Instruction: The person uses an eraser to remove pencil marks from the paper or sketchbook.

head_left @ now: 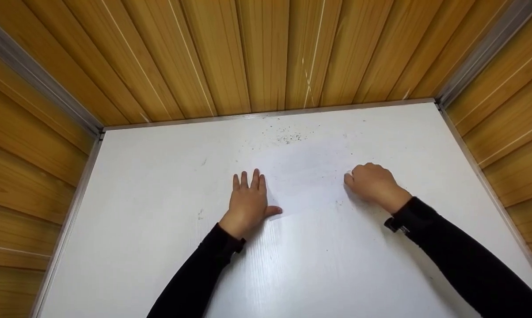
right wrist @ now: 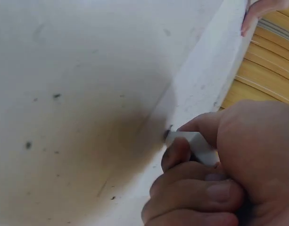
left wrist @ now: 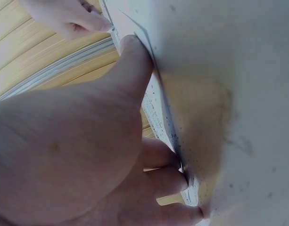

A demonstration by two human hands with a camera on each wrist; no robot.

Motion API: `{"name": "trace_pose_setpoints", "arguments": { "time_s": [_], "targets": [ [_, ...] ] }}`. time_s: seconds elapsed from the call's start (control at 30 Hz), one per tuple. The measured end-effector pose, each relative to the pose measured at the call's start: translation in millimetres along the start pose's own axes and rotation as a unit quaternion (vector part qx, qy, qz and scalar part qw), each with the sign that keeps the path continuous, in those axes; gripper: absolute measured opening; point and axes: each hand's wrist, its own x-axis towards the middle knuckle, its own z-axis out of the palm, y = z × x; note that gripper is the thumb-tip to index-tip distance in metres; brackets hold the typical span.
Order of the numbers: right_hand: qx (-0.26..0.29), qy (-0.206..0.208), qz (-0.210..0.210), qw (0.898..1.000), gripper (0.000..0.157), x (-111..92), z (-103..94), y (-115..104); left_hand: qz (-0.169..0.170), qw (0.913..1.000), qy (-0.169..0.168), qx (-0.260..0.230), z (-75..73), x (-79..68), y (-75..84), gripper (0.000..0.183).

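Observation:
A thin sheet of white paper lies on the white table, with faint smudges and dark specks on it. My left hand rests spread along the paper's left edge, fingers pointing away and thumb stretched over the lower left corner. At the right side of the sheet, my right hand is curled with its knuckles up. In the right wrist view it grips a small white eraser between thumb and fingers. The eraser's tip is dark and meets the paper; its rear end is hidden in the hand.
Dark eraser crumbs are scattered just beyond the paper's far edge. The white table has a metal rim and meets wood-patterned panels at the back and both sides. Faint smudges mark the table left of the left hand.

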Motion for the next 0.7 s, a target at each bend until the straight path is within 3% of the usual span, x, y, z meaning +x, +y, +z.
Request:
{"name": "trace_pose_setpoints", "arguments": {
  "time_s": [0.17, 0.5, 0.7],
  "targets": [
    [0.038, 0.023, -0.018, 0.999, 0.051, -1.9, 10.0, -30.1, 0.0, 1.0, -0.001, 0.006, 1.3, -0.2, 1.3, 0.115],
    [0.019, -0.004, -0.102, 0.995, 0.051, 13.4, 47.4, -132.4, 0.008, 0.9995, 0.023, -0.02, 3.3, -1.6, -1.1, 0.116],
    [0.008, -0.004, -0.117, 0.993, 0.047, 24.9, 54.2, -154.6, 0.01, 0.9992, 0.031, -0.023, 2.7, 0.3, -0.8, 0.12]
  ]
}}
